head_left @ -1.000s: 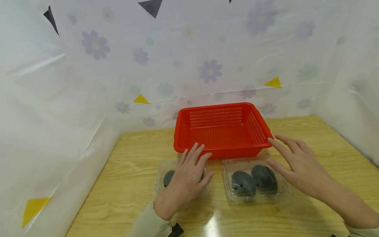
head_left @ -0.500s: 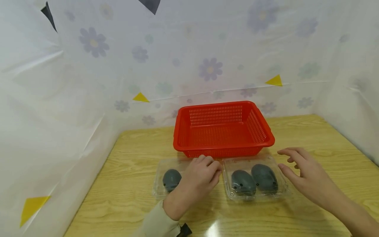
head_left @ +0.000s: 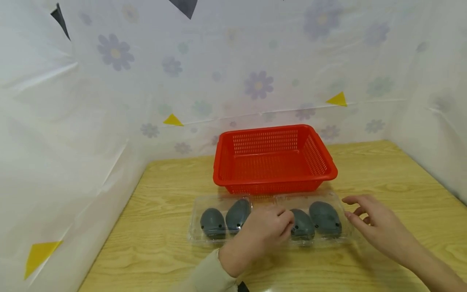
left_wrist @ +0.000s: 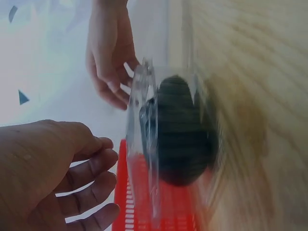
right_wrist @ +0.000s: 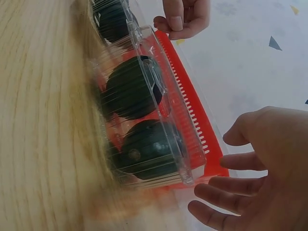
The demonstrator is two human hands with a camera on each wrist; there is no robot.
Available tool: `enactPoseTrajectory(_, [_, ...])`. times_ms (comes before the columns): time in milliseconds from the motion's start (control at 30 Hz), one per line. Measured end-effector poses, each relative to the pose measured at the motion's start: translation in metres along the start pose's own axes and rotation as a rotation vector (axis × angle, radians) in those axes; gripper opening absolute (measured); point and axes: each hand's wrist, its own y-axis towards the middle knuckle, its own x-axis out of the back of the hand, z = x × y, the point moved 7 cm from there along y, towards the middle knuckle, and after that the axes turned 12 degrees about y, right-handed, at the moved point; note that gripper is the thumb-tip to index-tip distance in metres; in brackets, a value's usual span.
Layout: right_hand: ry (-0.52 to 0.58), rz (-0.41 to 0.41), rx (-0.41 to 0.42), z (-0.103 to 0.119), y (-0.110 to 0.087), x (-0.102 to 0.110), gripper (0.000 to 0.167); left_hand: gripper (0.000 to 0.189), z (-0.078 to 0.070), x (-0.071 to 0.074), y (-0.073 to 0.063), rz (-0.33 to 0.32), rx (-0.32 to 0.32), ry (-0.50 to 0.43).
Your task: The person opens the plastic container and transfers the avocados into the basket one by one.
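Observation:
Two clear plastic clamshell boxes stand side by side on the table. Inside the left box [head_left: 196, 211] lie two dark avocado-like fruits [head_left: 213, 223]; two more fruits [head_left: 324, 219] are in the right box [head_left: 344, 231]. My left hand [head_left: 260, 229] hovers at the near left corner of the right box and partly covers it. Its fingers [left_wrist: 98, 168] are loosely bent, apart from the plastic and holding nothing in the left wrist view. Just off the right box's right side is my right hand [head_left: 383, 233], its fingers [right_wrist: 240, 161] spread and relaxed with nothing in them.
A red slotted basket [head_left: 273, 187] stands directly behind the two boxes, with no objects seen inside. The wooden table [head_left: 160, 243] is enclosed by white flower-patterned sheeting [head_left: 204, 52] at the back and both sides.
My left hand has moved right from above the left box to the right box's left side, uncovering both left fruits. My right hand drew back from the basket corner and came down beside the right box.

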Motion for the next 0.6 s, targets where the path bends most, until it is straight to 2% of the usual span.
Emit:
enactPoseTrajectory(133, [0.017, 0.049, -0.052, -0.007, -0.003, -0.006, 0.029, 0.014, -0.019, -0.005, 0.009, 0.028, -0.053, 0.034])
enactPoseTrajectory(233, [0.015, 0.052, -0.052, -0.009, -0.004, -0.007, 0.027, 0.015, -0.029, -0.006, 0.016, 0.033, -0.075, 0.067])
enactPoseTrajectory(467, [0.013, 0.044, -0.041, -0.012, -0.008, -0.008, 0.031, 0.003, -0.049, -0.009, 0.026, -0.038, -0.132, 0.169])
enactPoseTrajectory(600, [0.044, 0.057, -0.069, -0.015, -0.011, -0.009, 0.035, 0.008, -0.055, -0.012, 0.027, -0.059, -0.140, 0.195])
